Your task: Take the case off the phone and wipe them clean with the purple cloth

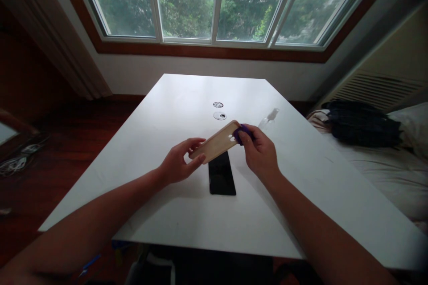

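Observation:
A beige phone case [217, 144] with camera holes at its right end is held tilted above the table. My left hand [182, 160] grips its lower left end between thumb and fingers. In my right hand [262, 149] is a purple cloth [241, 134], pinched and pressed against the case's upper right end beside the holes. Below the case, a black phone [222, 176] lies flat with its dark face up; its far end is hidden by the case.
The white table [160, 218] carries two small round pieces [220, 116] behind the case and a clear spray bottle [268, 119] lying beyond my right hand. A bed with a dark bundle of cloth [363, 123] stands at the right. Cables [20, 160] lie on the floor at the left.

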Demonstrator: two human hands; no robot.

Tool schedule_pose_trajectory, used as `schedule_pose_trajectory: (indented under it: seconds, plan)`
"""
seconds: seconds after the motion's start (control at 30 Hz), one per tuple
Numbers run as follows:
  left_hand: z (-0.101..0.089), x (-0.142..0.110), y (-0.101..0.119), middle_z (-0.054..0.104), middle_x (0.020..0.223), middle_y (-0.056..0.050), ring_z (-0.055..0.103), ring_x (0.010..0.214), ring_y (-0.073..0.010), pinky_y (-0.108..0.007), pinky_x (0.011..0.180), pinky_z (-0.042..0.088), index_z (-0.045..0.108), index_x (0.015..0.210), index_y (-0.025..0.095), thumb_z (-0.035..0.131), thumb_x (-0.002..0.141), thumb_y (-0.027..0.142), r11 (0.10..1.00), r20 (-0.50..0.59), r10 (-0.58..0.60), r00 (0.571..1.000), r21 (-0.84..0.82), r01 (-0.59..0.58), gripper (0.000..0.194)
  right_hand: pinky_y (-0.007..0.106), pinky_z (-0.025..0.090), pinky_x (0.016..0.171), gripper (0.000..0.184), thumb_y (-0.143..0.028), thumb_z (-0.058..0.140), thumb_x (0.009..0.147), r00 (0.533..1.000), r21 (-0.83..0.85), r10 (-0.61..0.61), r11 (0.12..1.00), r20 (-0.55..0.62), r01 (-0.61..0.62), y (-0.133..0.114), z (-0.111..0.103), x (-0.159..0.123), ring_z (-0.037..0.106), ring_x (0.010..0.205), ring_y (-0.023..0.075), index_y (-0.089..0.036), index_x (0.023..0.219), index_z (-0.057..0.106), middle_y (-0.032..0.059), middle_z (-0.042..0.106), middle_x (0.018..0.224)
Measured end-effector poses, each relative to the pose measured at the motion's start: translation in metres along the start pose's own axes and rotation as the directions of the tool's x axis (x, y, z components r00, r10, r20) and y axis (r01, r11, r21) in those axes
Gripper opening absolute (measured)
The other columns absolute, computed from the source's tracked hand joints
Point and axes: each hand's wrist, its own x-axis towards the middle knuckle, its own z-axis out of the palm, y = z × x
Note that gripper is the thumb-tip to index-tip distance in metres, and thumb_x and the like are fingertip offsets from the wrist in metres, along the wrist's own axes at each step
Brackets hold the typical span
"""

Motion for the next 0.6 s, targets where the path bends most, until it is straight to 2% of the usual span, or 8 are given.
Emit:
schedule_pose_trajectory:
  seconds: [0.1, 0.2, 0.3, 0.4, 0.47, 0.6]
  plan:
    - [0.001, -0.001, -0.003, 0.071, 0.099, -0.008, 0.064, 0.080, -0.0151, -0.025, 0.071, 0.052, 0.062, 0.126, 0.016, 0.063, 0.093, 0.032, 1.000, 0.007, 0.002, 1.000, 0.007, -0.002, 0.037, 0.040, 0.056, 0.086, 0.024, -0.034, 0.055, 0.099, 0.986, -0.111, -0.146, 0.982, 0.084, 0.155, -0.011, -0.001, -0.006, 0.069, 0.094, 0.0232, -0.025, 0.118, 0.067, 0.0052, 0.073, 0.104]
    - [0.002, -0.002, -0.002, 0.072, 0.092, -0.005, 0.062, 0.071, -0.0128, -0.023, 0.065, 0.048, 0.064, 0.122, 0.018, 0.059, 0.096, 0.032, 0.993, 0.078, 0.001, 0.997, 0.119, -0.010, 0.030, 0.039, 0.056, 0.087, 0.025, -0.027, 0.053, 0.100, 0.957, -0.155, -0.255, 0.949, 0.138, 0.275, -0.022, -0.001, -0.011, 0.068, 0.097, 0.0231, -0.026, 0.122, 0.065, 0.0061, 0.072, 0.107]
    - [0.003, -0.001, 0.000, 0.067, 0.076, -0.002, 0.056, 0.062, -0.0108, -0.022, 0.059, 0.041, 0.069, 0.098, 0.017, 0.051, 0.100, 0.030, 0.979, 0.137, 0.026, 0.990, 0.195, -0.053, 0.023, 0.038, 0.055, 0.088, 0.029, -0.024, 0.053, 0.100, 0.944, -0.172, -0.302, 0.931, 0.134, 0.322, -0.025, -0.001, -0.014, 0.067, 0.099, 0.0230, -0.026, 0.126, 0.064, 0.0070, 0.071, 0.111]
    - [0.003, 0.000, 0.000, 0.063, 0.072, -0.002, 0.055, 0.062, -0.0109, -0.023, 0.060, 0.041, 0.065, 0.084, 0.016, 0.050, 0.100, 0.027, 0.972, 0.101, 0.108, 0.989, 0.197, -0.126, 0.024, 0.038, 0.055, 0.091, 0.031, -0.025, 0.053, 0.100, 0.955, -0.179, -0.278, 0.939, 0.109, 0.293, -0.022, 0.002, -0.015, 0.068, 0.102, 0.0229, -0.025, 0.130, 0.063, 0.0069, 0.072, 0.116]
    - [0.003, 0.000, 0.000, 0.066, 0.078, -0.004, 0.058, 0.068, -0.0121, -0.023, 0.065, 0.044, 0.065, 0.088, 0.016, 0.051, 0.100, 0.024, 0.967, 0.075, 0.164, 0.984, 0.183, -0.175, 0.020, 0.039, 0.056, 0.090, 0.033, -0.028, 0.053, 0.100, 0.968, -0.165, -0.229, 0.956, 0.098, 0.243, -0.019, 0.004, -0.015, 0.069, 0.102, 0.0232, -0.025, 0.132, 0.062, 0.0067, 0.072, 0.119]
    - [0.001, 0.001, 0.000, 0.070, 0.085, -0.005, 0.064, 0.077, -0.0139, -0.025, 0.071, 0.048, 0.067, 0.094, 0.017, 0.053, 0.098, 0.020, 0.958, 0.037, 0.224, 0.974, 0.178, -0.227, 0.014, 0.037, 0.058, 0.077, 0.040, -0.036, 0.051, 0.102, 0.990, -0.141, -0.097, 0.984, 0.102, 0.111, -0.016, 0.009, -0.018, 0.072, 0.093, 0.0231, -0.025, 0.139, 0.056, 0.0077, 0.072, 0.120]
